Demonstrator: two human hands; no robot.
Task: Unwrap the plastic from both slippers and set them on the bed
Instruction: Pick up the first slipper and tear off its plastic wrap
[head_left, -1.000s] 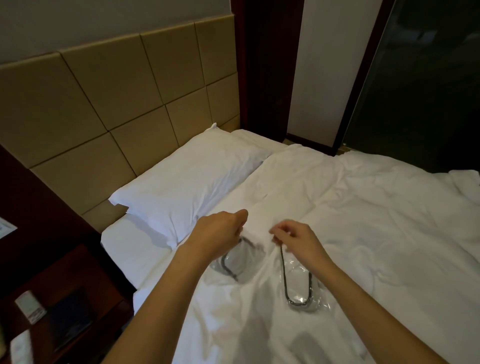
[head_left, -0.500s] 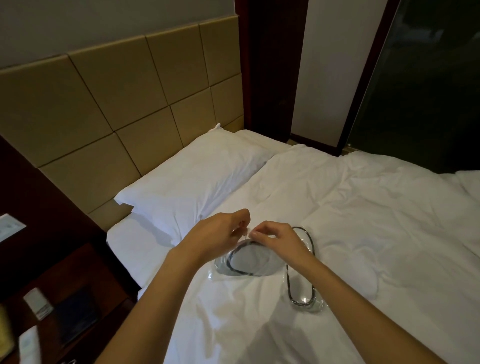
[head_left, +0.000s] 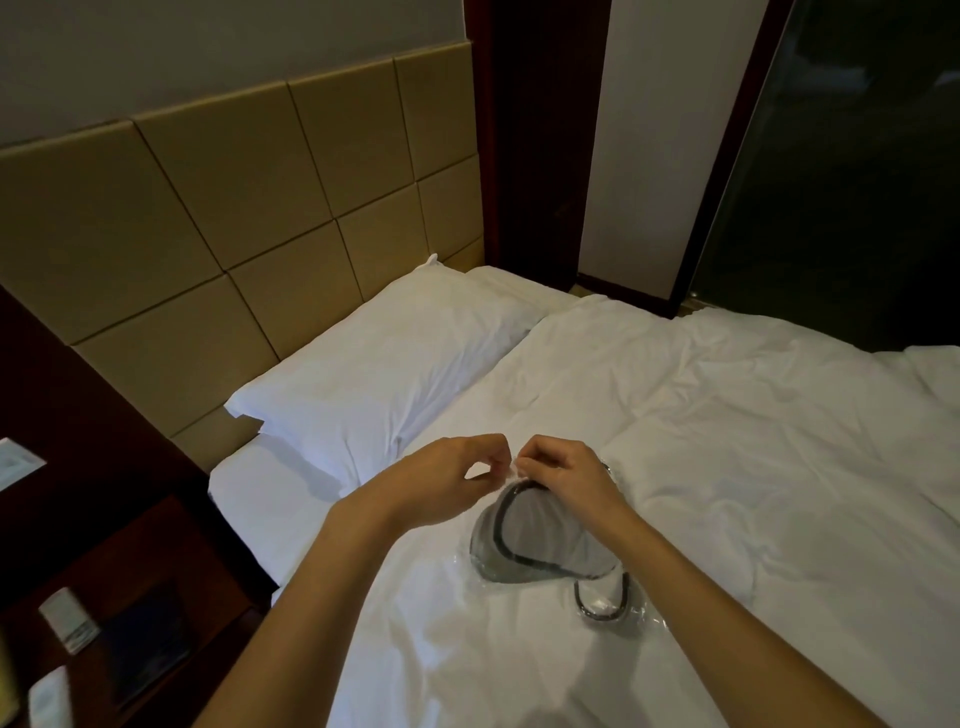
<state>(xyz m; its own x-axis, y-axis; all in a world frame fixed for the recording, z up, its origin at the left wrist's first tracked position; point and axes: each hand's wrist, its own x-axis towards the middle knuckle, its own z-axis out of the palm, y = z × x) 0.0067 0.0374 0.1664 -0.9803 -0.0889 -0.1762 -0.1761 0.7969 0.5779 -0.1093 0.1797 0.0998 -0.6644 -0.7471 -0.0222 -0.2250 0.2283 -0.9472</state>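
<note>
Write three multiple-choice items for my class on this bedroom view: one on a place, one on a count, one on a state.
1. Where do the slippers lie?
A. on the white duvet
B. on the pillow
C. on the bedside table

2. How many pillows show?
A. none
B. one
C. three

3. What are the two hands doing?
A. resting flat on the bed
B. holding a remote
C. pinching the plastic wrap between them

Answers:
1 A: the dark-trimmed slippers sit on the duvet, in front of the pillow.
2 B: a single white pillow lies by the headboard.
3 C: the left hand and right hand meet with fingers closed on clear wrap above a slipper.
</note>
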